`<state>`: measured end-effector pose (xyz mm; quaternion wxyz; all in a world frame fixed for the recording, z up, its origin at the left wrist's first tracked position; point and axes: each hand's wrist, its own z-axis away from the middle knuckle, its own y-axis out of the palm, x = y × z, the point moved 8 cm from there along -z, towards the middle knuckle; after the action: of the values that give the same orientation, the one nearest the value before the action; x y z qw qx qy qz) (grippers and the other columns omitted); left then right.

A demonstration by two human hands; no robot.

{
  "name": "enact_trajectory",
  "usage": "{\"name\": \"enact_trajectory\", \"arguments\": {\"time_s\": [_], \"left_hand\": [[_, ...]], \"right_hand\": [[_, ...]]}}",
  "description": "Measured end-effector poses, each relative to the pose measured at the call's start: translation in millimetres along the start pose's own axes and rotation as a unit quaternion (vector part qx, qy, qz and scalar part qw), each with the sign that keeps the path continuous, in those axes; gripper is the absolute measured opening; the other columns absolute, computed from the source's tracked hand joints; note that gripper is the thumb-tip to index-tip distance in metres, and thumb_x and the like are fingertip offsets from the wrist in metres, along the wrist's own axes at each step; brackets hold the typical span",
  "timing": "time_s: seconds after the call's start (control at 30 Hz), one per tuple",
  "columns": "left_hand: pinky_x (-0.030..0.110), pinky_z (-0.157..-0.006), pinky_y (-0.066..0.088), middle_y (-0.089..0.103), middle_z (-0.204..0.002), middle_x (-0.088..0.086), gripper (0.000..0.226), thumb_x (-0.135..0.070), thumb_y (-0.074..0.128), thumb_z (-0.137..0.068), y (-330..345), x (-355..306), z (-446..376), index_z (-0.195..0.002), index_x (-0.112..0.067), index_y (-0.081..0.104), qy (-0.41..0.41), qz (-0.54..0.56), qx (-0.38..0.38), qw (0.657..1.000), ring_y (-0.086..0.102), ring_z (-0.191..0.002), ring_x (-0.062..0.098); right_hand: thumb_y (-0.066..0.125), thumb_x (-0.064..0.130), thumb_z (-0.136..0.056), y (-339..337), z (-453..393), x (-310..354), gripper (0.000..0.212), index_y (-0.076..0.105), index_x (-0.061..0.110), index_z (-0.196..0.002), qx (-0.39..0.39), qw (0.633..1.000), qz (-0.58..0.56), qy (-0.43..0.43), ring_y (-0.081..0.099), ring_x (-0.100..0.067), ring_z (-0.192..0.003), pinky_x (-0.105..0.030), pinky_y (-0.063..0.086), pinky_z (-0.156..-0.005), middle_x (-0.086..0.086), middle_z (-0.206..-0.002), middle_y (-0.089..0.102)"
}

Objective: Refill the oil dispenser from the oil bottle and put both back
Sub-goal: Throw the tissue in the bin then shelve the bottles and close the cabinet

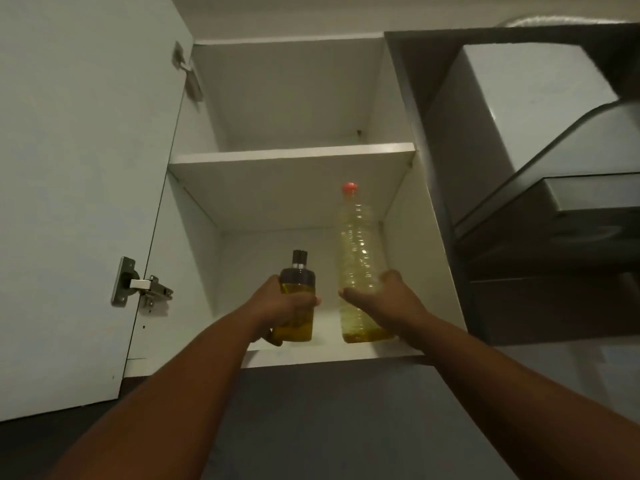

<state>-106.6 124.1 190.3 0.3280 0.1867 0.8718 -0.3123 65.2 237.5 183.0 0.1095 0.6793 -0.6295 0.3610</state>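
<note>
Your left hand (282, 306) grips the oil dispenser (297, 299); your right hand (384, 299) wraps the oil bottle (360, 244). Both stand upright, side by side, on the lower cabinet shelf (311, 356).

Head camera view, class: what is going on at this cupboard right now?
A person reaches up into an open wall cupboard with both hands. The left hand grips the small oil dispenser, which has a dark cap; the right hand grips the tall oil bottle with the red cap. Both stand upright at the lower shelf, side by side and apart. The bottle looks mostly empty. The cupboard door hangs open at left.
</note>
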Motion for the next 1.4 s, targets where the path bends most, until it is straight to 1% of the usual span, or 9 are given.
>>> {"name": "enact_trajectory", "arguments": {"time_s": [0.13,0.27,0.5,0.63,0.73,0.83,0.93,1.07,1.4], "left_hand": [[0.051,-0.089,0.055,0.065,-0.113,0.007,0.069,-0.045,0.082,-0.069,5,21,-21,-0.127,-0.025,0.050,0.014,0.007,-0.014,1.000,0.065,-0.101,0.028],[0.046,-0.088,0.053,0.065,-0.113,0.006,0.055,-0.041,0.077,-0.079,8,27,-31,-0.125,-0.025,0.052,0.011,0.007,0.002,1.000,0.064,-0.102,0.028],[0.043,-0.082,0.047,0.061,-0.119,0.009,0.059,-0.039,0.077,-0.079,7,37,-32,-0.129,-0.021,0.049,-0.033,0.010,0.003,0.999,0.059,-0.108,0.030],[0.052,-0.096,0.049,0.059,-0.124,0.011,0.078,-0.049,0.079,-0.073,7,42,-37,-0.136,-0.019,0.043,-0.045,-0.003,0.007,0.999,0.059,-0.112,0.034],[0.052,-0.105,0.042,0.042,-0.146,0.017,0.112,-0.068,0.070,-0.073,7,44,-33,-0.153,-0.014,0.012,-0.079,-0.029,-0.019,0.996,0.048,-0.129,0.039],[0.053,-0.117,0.021,0.006,-0.164,0.018,0.129,-0.082,0.050,-0.073,4,40,-18,-0.150,-0.013,-0.028,-0.100,-0.071,-0.072,0.990,0.018,-0.148,0.042],[0.057,-0.121,0.008,-0.012,-0.164,0.017,0.145,-0.096,0.036,-0.048,2,38,-6,-0.144,-0.015,-0.037,-0.082,-0.174,-0.063,0.979,0.004,-0.150,0.042],[0.053,-0.120,-0.007,-0.015,-0.164,0.013,0.122,-0.093,0.020,-0.071,-2,42,17,-0.150,-0.014,-0.028,-0.071,-0.339,-0.023,0.938,-0.007,-0.152,0.034],[0.043,-0.123,-0.005,-0.017,-0.163,0.015,0.099,-0.076,0.018,-0.090,-8,35,77,-0.154,-0.008,-0.015,0.101,-0.460,-0.025,0.882,-0.015,-0.151,0.029]], "right_hand": [[0.075,0.056,-0.070,11,-16,-15,0.096,0.025,0.012,-0.138,0.010,1.000,0.005,0.029,0.052,-0.024,-0.106,-0.042,0.051,-0.089,-0.007,-0.128,0.048],[0.080,0.047,-0.071,21,-26,-23,0.100,0.019,0.009,-0.141,0.042,0.998,0.011,0.049,0.045,-0.018,-0.100,-0.033,0.046,-0.080,-0.005,-0.126,0.045],[0.082,0.042,-0.069,25,-32,-35,0.100,0.020,0.006,-0.140,0.042,0.995,0.054,0.071,0.043,-0.019,-0.100,-0.031,0.039,-0.080,-0.008,-0.127,0.045],[0.080,0.055,-0.066,27,-29,-34,0.117,0.010,0.005,-0.144,0.034,0.992,0.090,0.080,0.044,-0.027,-0.122,-0.036,0.043,-0.094,-0.014,-0.143,0.037],[0.066,0.076,-0.064,20,-26,-27,0.126,0.003,0.008,-0.149,-0.024,0.989,0.136,0.050,0.039,-0.036,-0.132,-0.046,0.041,-0.104,-0.019,-0.150,0.029],[0.051,0.076,-0.076,11,-11,-8,0.108,0.009,0.010,-0.150,-0.110,0.970,0.211,-0.051,0.034,-0.037,-0.135,-0.051,0.038,-0.106,-0.017,-0.152,0.026],[0.034,0.071,-0.087,13,2,0,0.095,0.001,0.010,-0.152,-0.110,0.941,0.304,-0.099,0.006,-0.034,-0.147,-0.050,0.018,-0.117,-0.012,-0.160,0.005],[0.020,0.070,-0.091,16,16,-10,0.091,-0.010,0.010,-0.152,-0.057,0.923,0.372,-0.081,-0.014,-0.028,-0.147,-0.044,-0.002,-0.118,-0.010,-0.160,-0.014],[0.017,0.062,-0.096,27,81,-10,0.083,-0.010,0.006,-0.151,0.116,0.898,0.425,0.010,-0.016,-0.028,-0.146,-0.043,-0.003,-0.118,-0.014,-0.158,-0.018]]}}
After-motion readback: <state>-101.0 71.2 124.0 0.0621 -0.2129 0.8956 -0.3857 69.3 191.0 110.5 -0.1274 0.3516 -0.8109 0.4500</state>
